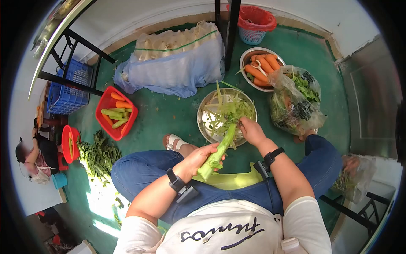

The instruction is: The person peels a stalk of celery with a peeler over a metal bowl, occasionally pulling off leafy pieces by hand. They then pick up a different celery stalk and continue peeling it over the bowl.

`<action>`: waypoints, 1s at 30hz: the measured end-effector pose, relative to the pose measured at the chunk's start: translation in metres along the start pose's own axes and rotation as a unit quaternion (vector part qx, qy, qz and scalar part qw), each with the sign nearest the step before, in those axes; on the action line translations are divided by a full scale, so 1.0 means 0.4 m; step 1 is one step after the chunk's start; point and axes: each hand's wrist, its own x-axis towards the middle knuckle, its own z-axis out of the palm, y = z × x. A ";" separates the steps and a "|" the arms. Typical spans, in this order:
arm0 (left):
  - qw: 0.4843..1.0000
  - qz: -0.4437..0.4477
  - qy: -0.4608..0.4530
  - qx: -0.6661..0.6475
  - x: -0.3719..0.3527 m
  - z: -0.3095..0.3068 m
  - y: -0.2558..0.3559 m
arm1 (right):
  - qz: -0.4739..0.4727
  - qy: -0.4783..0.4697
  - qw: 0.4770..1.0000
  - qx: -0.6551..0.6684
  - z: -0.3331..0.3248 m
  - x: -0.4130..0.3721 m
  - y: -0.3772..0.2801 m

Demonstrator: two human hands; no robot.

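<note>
My left hand (202, 158) grips a long pale green vegetable stalk (218, 153) by its lower end, above my lap. The stalk's upper end points toward a metal bowl (204, 108) on the green floor, filled with green and white peelings. My right hand (252, 130) is closed at the stalk's top end, over the bowl's near rim; whatever tool it may hold is hidden by the fingers. Both wrists wear black bands.
A red basket (102, 106) with peeled stalks and carrots lies at left. A metal bowl of carrots (247, 57), a plastic bag of greens (296, 99), a large sack (177, 67), leafy greens (98, 154) and a blue crate (67, 89) surround me. Another person (36, 156) sits far left.
</note>
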 end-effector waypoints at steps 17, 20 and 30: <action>0.999 -0.024 -0.001 -0.021 -0.034 0.026 0.035 | 0.260 -0.081 0.961 0.036 0.035 -0.001 0.162; 1.000 -0.017 -0.004 0.005 -0.020 0.022 0.048 | 0.220 -0.037 0.973 0.063 0.012 0.016 0.085; 0.957 0.015 0.059 0.282 -0.022 0.060 0.023 | 0.031 -0.052 0.997 -0.046 0.016 0.022 0.111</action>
